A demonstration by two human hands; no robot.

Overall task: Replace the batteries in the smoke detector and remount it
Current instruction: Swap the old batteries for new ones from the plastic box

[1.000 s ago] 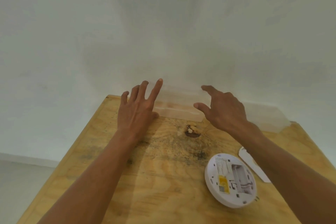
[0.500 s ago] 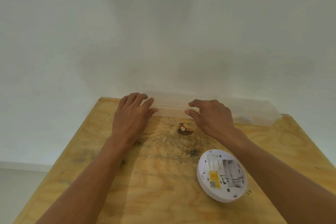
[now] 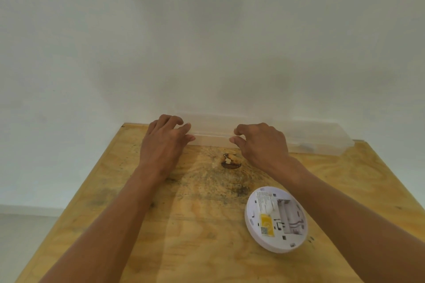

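Our left hand (image 3: 164, 145) and right hand (image 3: 262, 143), fingers now curled, have dropped onto the clear plastic box (image 3: 317, 136). Nearer us than the box, the smoke detector (image 3: 276, 218) lies open-backed on the plywood table (image 3: 195, 236), its yellow label unreadable.

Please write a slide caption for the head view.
Both hands reach a clear plastic box; round white smoke detector lies open.

White round smoke detector (image 3: 276, 219) lies face-down, battery compartment open.
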